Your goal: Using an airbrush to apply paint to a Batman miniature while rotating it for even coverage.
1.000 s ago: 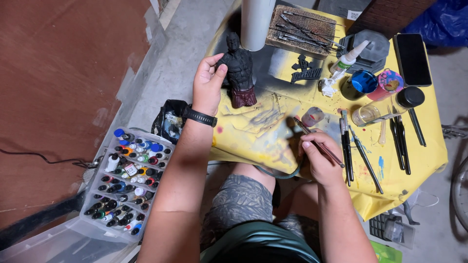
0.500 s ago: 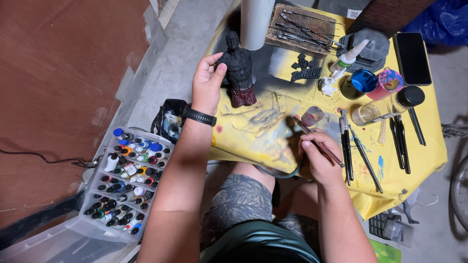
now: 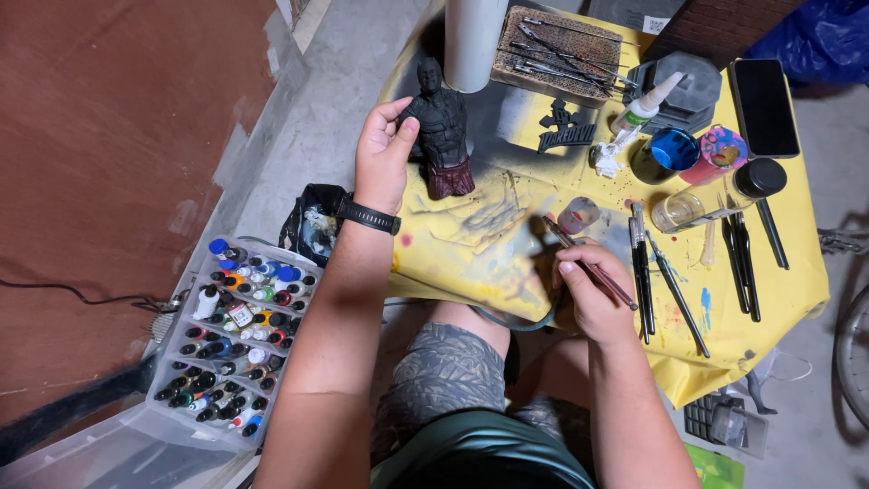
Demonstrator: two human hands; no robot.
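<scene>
My left hand (image 3: 384, 156) grips the side of a dark figure bust (image 3: 443, 127) with a red-brown base, standing upright on the yellow-covered table (image 3: 471, 254). My right hand (image 3: 593, 294) holds a thin paintbrush (image 3: 588, 263) like a pen, its tip pointing up-left near a small clear cup (image 3: 577, 215). A black watch sits on my left wrist.
Several brushes and tools (image 3: 688, 272) lie right of my right hand. Behind are a blue-lidded jar (image 3: 672, 152), a glass jar (image 3: 715, 195), a squeeze bottle (image 3: 644, 104), a phone (image 3: 763, 107) and a white tube (image 3: 474, 41). A clear box of paint bottles (image 3: 231, 340) sits lower left.
</scene>
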